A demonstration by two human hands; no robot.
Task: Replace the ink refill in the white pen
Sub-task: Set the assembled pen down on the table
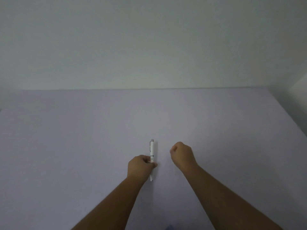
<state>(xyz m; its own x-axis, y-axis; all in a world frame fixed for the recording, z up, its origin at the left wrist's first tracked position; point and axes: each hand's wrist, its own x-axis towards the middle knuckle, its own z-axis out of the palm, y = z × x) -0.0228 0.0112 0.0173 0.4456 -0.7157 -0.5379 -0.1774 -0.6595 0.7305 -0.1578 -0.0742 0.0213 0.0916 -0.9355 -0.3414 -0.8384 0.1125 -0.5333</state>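
On the pale lilac worktop, the left hand grips the white pen around its lower barrel, the pen's capped clip end pointing away from the person, while the right hand hovers near it, curled into a loose fist, holding nothing visible.

Pen on table, left of right hand

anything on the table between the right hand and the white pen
Nothing: in the head view, only bare lilac table shows between the closed right hand and the white pen, which the left hand grips.
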